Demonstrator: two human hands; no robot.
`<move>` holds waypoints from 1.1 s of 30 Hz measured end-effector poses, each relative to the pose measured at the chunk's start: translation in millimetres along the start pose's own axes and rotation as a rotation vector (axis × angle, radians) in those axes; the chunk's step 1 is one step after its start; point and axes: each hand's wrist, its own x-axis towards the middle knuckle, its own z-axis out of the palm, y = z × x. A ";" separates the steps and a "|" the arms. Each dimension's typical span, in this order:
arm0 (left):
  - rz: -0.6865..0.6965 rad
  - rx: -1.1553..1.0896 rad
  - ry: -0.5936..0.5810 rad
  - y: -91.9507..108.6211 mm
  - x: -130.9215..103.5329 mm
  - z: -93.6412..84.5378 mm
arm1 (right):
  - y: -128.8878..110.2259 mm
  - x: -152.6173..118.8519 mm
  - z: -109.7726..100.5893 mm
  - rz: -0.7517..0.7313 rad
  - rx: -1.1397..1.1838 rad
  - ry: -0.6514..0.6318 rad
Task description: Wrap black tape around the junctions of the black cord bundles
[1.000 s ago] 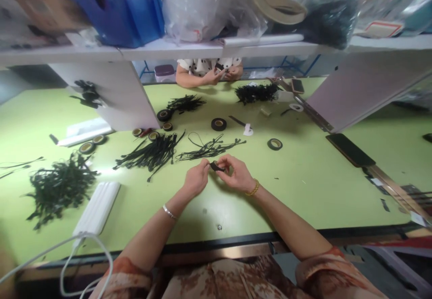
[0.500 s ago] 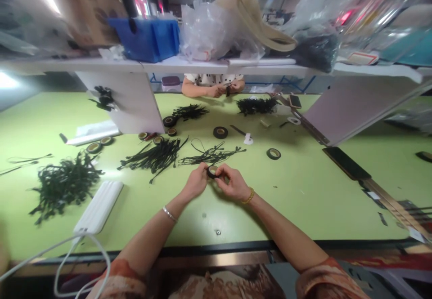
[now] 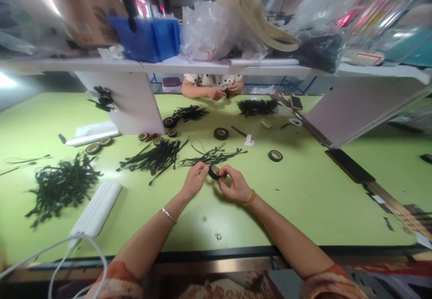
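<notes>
A roll of black tape (image 3: 213, 172) is held above the green table between my two hands. My right hand (image 3: 235, 185) pinches its right edge between thumb and fingers. My left hand (image 3: 195, 180) has its fingertips pressed together at the roll's upper left side; what lies between them is too small to make out. Just beyond my hands lies a loose bundle of thin black cords (image 3: 212, 155). A thicker bundle of black straps (image 3: 157, 157) is to the left of it. Another black tape roll (image 3: 275, 155) lies flat to the right.
A white power strip (image 3: 97, 210) and a dark tangled pile (image 3: 64, 184) lie at left. At right is a phone-like black slab (image 3: 350, 166). A shelf (image 3: 202, 68) crosses above the table. Across it, a person's hands (image 3: 222, 92) hold something black.
The tape roll has tilted between my hands, showing more of its black outer side. My right hand's fingers have shifted slightly at its edge. The view has moved a little.
</notes>
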 end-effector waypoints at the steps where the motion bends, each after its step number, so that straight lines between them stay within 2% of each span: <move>1: 0.043 0.059 0.009 -0.8 -0.3 -0.2 | 0.2 -0.8 0.2 0.023 -0.001 -0.006; 5: 0.135 0.210 0.033 -2.4 -4.0 -0.7 | -1.2 -2.1 3.3 0.202 0.137 -0.007; 10: 0.218 0.309 0.000 -2.9 -9.2 -1.0 | -6.8 6.5 6.4 0.580 0.654 0.136; 12: 0.242 0.328 -0.011 -2.4 -9.2 -2.1 | -9.0 10.2 4.8 0.687 0.838 0.179; 14: 0.256 0.331 0.002 -1.5 -7.8 -4.3 | -10.6 12.3 1.2 0.711 0.941 0.180; 17: 0.277 0.314 0.077 -0.6 -4.4 -9.7 | -9.6 13.2 -6.7 0.645 0.929 0.178; 20: 0.331 0.363 0.134 -2.0 -2.1 -15.0 | -3.5 15.3 -15.2 0.589 0.812 0.333; 22: 0.423 0.503 0.088 -4.3 -2.1 -16.3 | 1.4 17.7 -19.8 0.579 0.717 0.412; 23: 0.494 0.605 0.039 -5.6 -2.6 -16.0 | 3.4 18.7 -21.5 0.580 0.668 0.404; 24: 0.583 0.719 -0.020 -6.8 -3.3 -15.2 | 4.7 19.4 -22.8 0.583 0.622 0.360; 26: 0.788 0.928 -0.115 -8.6 -5.1 -12.8 | 5.6 19.7 -23.9 0.590 0.539 0.183; 29: 1.053 1.094 -0.116 -9.0 -6.8 -11.0 | 3.6 17.8 -21.8 0.605 0.450 -0.096; 31: 1.136 1.134 -0.067 -7.8 -7.1 -11.8 | 2.1 16.2 -19.6 0.612 0.422 -0.228; 33: 1.152 1.161 -0.071 -5.8 -7.8 -12.5 | 1.6 15.3 -19.2 0.602 0.414 -0.293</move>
